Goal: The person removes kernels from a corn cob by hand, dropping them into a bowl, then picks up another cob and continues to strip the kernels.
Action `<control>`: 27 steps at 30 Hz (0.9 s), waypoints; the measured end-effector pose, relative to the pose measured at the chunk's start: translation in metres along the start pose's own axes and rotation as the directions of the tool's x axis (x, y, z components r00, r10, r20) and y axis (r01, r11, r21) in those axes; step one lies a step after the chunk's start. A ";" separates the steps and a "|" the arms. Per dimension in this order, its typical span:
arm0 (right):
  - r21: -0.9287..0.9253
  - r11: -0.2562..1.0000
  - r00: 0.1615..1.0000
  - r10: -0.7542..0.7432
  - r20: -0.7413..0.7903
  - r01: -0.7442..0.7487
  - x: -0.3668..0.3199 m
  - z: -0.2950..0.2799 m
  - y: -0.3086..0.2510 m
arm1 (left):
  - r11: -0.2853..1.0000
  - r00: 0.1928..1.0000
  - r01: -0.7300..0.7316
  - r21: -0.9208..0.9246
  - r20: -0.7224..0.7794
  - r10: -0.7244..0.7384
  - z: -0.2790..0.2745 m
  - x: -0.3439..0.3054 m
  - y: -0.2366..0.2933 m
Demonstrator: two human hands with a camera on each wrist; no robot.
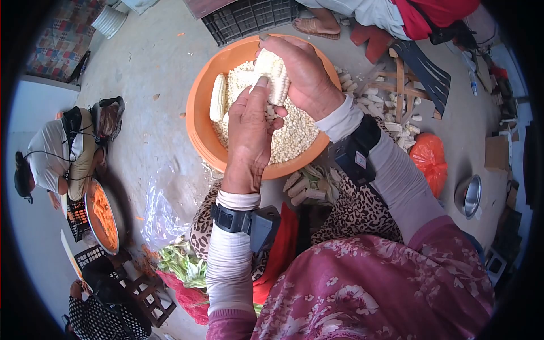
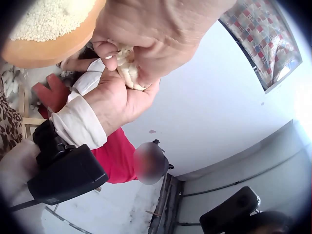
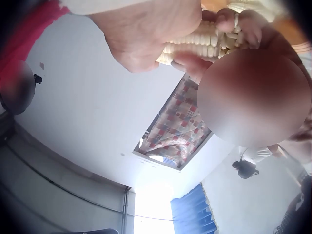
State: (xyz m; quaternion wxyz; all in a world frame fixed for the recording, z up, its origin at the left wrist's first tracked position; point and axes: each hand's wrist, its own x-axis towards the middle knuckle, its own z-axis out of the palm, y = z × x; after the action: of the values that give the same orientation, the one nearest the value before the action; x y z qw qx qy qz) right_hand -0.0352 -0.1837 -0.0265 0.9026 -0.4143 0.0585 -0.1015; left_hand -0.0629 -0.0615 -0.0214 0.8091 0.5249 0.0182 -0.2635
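A pale corn cob (image 1: 271, 71) is held over a wide orange tub (image 1: 197, 116) in the head view. My right hand (image 1: 309, 76) grips it along its outer side. From below, my left hand (image 1: 249, 127) holds the cob's near side, its thumb pressed against the kernel rows. In the right wrist view, loose kernels (image 3: 229, 41) lie among the left fingers beside the cob's stripped part. Many shelled kernels (image 1: 300, 133) fill the tub. Another whole cob (image 1: 217, 97) lies on them at the left. In the left wrist view, the hands hide most of the cob.
Bare cobs (image 1: 374, 105) are scattered on the floor beside a small wooden chair (image 1: 405, 85). An orange plastic bag (image 1: 429, 157) and a metal bowl (image 1: 471, 195) are at right. A black crate (image 1: 249, 21) stands beyond the tub. Leftward, a person sits near a pan of orange shreds (image 1: 103, 218).
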 end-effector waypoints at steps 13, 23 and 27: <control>-0.057 0.998 1.000 0.020 0.010 -0.019 -0.005 0.003 0.001 | 0.990 0.994 0.098 -0.106 0.048 -0.094 -0.003 0.002 0.004; 0.080 0.996 0.999 0.042 0.003 -0.042 -0.002 0.003 -0.002 | 0.967 0.998 0.056 -0.247 0.010 -0.055 0.004 -0.002 0.007; 0.049 0.998 0.999 0.037 0.020 -0.038 -0.003 0.006 -0.001 | 0.957 0.992 0.114 -0.267 0.081 -0.095 -0.003 0.000 0.009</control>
State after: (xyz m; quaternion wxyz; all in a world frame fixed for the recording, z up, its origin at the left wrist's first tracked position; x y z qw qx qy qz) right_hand -0.0368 -0.1797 -0.0220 0.9148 -0.3915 0.0549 -0.0821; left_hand -0.0579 -0.0563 -0.0156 0.8585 0.3983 0.0544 -0.3185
